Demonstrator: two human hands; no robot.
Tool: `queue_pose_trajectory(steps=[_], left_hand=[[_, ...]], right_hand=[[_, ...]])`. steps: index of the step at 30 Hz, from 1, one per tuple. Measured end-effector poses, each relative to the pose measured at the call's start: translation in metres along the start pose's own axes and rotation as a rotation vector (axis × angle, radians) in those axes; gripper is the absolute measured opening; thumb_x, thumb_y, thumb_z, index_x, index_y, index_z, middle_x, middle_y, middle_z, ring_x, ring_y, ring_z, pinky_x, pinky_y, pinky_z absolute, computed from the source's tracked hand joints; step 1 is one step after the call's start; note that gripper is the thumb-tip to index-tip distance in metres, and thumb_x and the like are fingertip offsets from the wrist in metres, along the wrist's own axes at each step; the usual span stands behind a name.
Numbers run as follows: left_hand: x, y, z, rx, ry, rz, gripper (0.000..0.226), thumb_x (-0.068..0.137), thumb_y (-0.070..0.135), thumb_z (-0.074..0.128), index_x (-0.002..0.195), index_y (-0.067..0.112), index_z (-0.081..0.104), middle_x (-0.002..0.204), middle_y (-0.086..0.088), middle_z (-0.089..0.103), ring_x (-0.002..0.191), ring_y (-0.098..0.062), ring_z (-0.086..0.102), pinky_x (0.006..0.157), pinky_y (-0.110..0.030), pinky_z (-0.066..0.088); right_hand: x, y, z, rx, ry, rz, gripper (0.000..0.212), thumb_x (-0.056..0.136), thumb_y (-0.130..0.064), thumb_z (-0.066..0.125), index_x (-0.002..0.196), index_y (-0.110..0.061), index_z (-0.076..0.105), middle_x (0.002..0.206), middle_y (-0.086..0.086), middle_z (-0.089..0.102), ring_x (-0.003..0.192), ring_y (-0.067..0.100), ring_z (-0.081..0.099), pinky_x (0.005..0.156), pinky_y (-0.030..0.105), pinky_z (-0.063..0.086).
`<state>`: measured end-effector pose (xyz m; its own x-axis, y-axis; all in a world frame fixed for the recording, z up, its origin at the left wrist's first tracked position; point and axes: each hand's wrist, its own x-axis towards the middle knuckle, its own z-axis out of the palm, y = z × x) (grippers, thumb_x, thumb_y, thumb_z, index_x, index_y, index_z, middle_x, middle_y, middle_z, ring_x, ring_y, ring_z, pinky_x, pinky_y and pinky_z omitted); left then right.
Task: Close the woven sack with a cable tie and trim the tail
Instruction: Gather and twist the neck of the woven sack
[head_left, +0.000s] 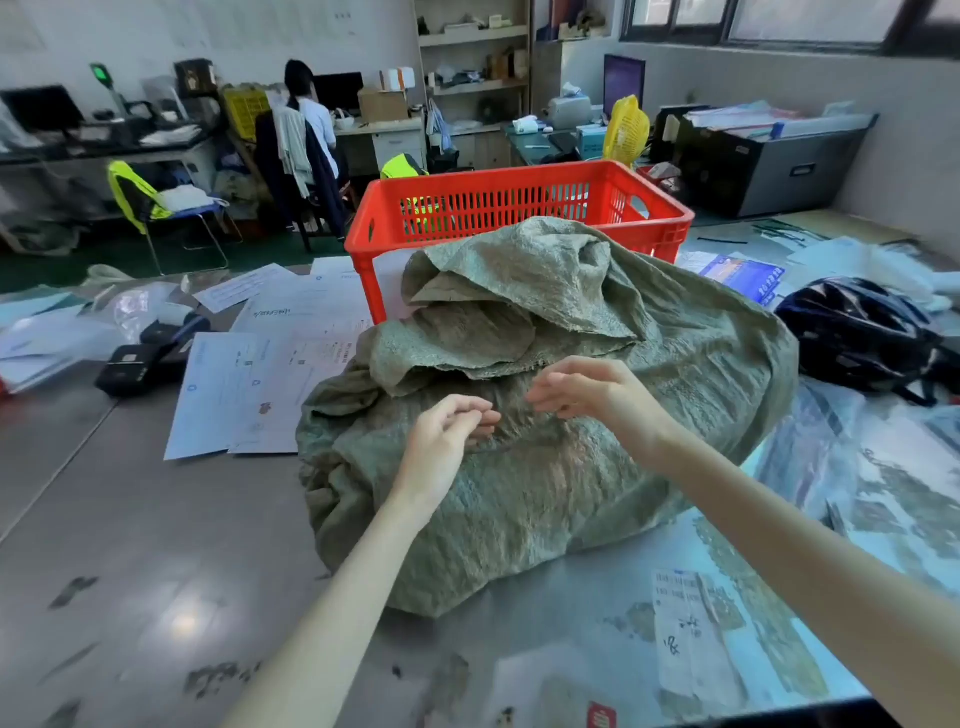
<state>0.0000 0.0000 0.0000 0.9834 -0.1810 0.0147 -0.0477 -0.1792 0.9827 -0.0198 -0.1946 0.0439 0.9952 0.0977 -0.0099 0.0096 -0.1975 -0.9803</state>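
A bulging grey-green woven sack (597, 467) lies on the table in front of me. Its open mouth (498, 312) flops in loose folds at the far side, toward the red crate. My left hand (447, 441) hovers just over the sack's middle, fingers loosely curled and holding nothing. My right hand (587, 395) hovers beside it, a little farther out, fingers spread and empty. The two hands are a short gap apart. I see no cable tie on the sack or in either hand, and no cutting tool.
A red slatted plastic crate (519, 208) stands right behind the sack. Loose paper sheets (260, 374) and a black device (135, 364) lie to the left, a black helmet (857, 332) to the right. A person sits at a desk (311, 124) across the room.
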Motion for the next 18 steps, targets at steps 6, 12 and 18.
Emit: queue_pose_trajectory(steps=[6,12,18], left_hand=[[-0.008,-0.010,-0.006,0.375,0.083,0.192,0.014,0.094,0.012,0.054,0.098,0.019,0.065,0.094,0.009,0.070,0.091,-0.002,0.064,0.078,-0.017,0.049],[-0.013,-0.026,-0.001,0.435,0.058,0.161,0.014,0.095,0.012,0.055,0.098,0.022,0.064,0.098,0.008,0.068,0.092,-0.002,0.062,0.077,-0.013,0.048],[-0.012,-0.041,0.001,0.426,0.046,0.082,0.016,0.094,0.011,0.055,0.103,0.019,0.065,0.103,0.008,0.066,0.096,0.005,0.056,0.077,-0.001,0.040]], right_hand=[[0.007,0.009,0.014,-0.270,0.131,-0.130,0.012,0.084,-0.014,0.066,0.096,-0.011,0.069,0.088,0.002,0.074,0.082,0.014,0.069,0.080,0.026,0.053],[0.030,0.007,0.033,-0.537,0.261,-0.326,0.023,0.081,-0.010,0.065,0.104,-0.010,0.063,0.098,0.004,0.069,0.091,0.015,0.061,0.084,0.029,0.049],[0.073,0.008,0.043,-1.132,0.250,-0.235,0.039,0.082,-0.022,0.059,0.119,-0.012,0.049,0.118,0.010,0.053,0.114,0.032,0.044,0.095,0.042,0.034]])
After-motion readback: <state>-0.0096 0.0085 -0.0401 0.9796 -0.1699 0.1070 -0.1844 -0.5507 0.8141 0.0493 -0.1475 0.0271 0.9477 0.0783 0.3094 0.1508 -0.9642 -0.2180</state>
